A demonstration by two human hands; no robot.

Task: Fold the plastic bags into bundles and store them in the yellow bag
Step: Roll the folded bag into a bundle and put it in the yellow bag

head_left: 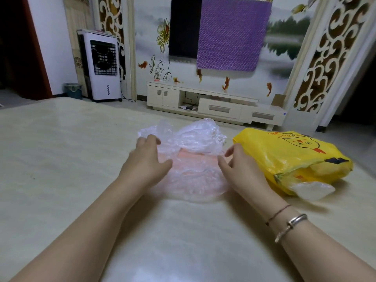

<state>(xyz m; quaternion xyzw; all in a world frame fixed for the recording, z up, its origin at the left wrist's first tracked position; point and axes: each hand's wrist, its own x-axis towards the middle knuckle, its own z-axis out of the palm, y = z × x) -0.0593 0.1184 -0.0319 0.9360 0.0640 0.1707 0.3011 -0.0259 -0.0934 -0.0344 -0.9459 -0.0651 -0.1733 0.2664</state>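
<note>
step: flattening clear plastic bag (pixel 195 159) at table (pixel 61 149) centre | left hand (pixel 148 157) pressing it, fingers relaxed | right hand (pixel 238 165) hovering, fingers loose | yellow bag (pixel 295 157) lying near right edge | next: probably folding lengthwise

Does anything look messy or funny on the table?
Yes. The clear plastic bag between the left hand and right hand is crumpled and puffed up at its far end, not folded. A clear bundle pokes out of the yellow bag mouth, only part-way inside.
</note>
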